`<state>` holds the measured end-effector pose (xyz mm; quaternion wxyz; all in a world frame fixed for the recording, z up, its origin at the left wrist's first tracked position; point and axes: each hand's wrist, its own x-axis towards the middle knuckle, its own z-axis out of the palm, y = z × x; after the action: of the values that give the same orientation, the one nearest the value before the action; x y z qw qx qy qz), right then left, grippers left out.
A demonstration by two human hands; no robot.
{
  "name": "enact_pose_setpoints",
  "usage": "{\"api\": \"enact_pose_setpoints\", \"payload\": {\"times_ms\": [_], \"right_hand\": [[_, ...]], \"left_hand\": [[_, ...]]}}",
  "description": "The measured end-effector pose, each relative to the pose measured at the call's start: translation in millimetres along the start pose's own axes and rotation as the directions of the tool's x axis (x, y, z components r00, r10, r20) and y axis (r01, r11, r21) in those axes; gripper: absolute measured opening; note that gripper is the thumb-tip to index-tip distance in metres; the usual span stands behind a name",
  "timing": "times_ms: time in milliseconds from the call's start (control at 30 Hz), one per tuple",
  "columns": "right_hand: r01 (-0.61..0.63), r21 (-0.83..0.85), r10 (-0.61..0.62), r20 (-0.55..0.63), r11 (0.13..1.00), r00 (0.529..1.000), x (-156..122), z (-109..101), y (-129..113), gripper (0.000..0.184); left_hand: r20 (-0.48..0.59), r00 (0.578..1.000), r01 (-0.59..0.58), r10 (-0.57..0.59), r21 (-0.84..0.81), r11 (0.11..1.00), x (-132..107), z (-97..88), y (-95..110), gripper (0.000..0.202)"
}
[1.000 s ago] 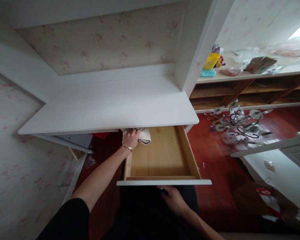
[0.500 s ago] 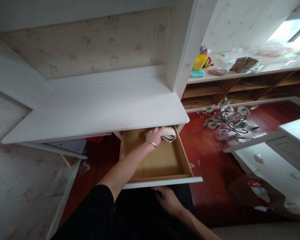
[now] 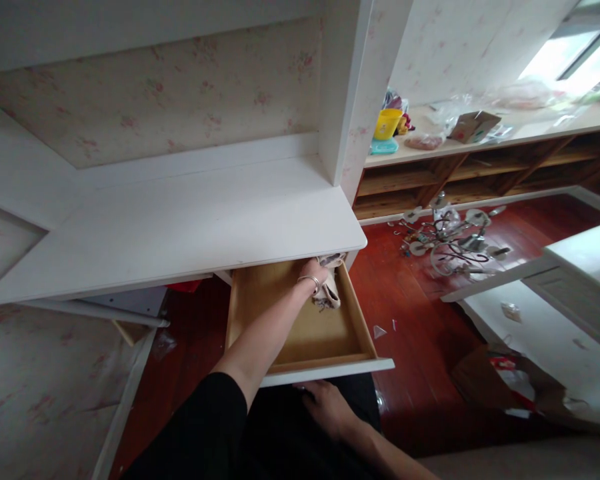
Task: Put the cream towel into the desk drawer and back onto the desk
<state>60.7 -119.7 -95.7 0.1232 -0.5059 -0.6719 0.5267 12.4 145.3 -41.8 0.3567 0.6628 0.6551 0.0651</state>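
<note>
My left hand [image 3: 316, 271], with a silver bangle at the wrist, is inside a pulled-out wooden drawer [image 3: 260, 313]. Its fingers are closed on a crumpled beige cloth [image 3: 331, 295], which lies against the drawer's far right part and partly hides them. The drawer has a white front [image 3: 330, 371] and sits below a white desk top [image 3: 220, 220]. Close under the drawer front, my right hand [image 3: 330, 408] rests over my dark-clothed lap with fingers stretched forward; I cannot tell whether it touches the front.
On the red wooden floor to the right lies a chandelier [image 3: 455, 237]. A brown paper bag [image 3: 480, 380] stands near a white cabinet [image 3: 520, 327]. Along the window wall, a low shelf [image 3: 480, 163] bears a yellow container [image 3: 387, 124], a carton [image 3: 475, 127] and plastic bags.
My left hand has shifted with the cloth toward the drawer's right side. The cloth is less folded and hangs more loosely. The view has turned slightly right; my right hand stays below the drawer front.
</note>
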Motion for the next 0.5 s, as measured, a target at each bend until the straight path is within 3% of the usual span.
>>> {"api": "enact_pose_setpoints", "payload": {"times_ms": [133,300,400,500], "right_hand": [[-0.002,0.01,0.002,0.004,1.0,1.0,0,-1,0,0.049],[0.032,0.03,-0.032,-0.009,0.999,0.999,0,-1,0,0.051],[0.033,0.032,-0.033,0.003,0.999,0.999,1,-1,2,0.05],[0.057,0.045,-0.057,0.003,0.997,0.998,2,0,3,0.049]], "left_hand": [[-0.017,0.998,-0.053,0.056,0.146,0.988,-1,9.0,20,0.038],[0.03,0.979,-0.2,0.199,0.27,0.942,-16,8.0,31,0.05],[0.107,0.926,-0.376,0.362,0.346,0.859,-38,4.1,34,0.061],[0.206,0.862,-0.508,0.464,0.371,0.778,-71,7.5,37,0.059]]}}
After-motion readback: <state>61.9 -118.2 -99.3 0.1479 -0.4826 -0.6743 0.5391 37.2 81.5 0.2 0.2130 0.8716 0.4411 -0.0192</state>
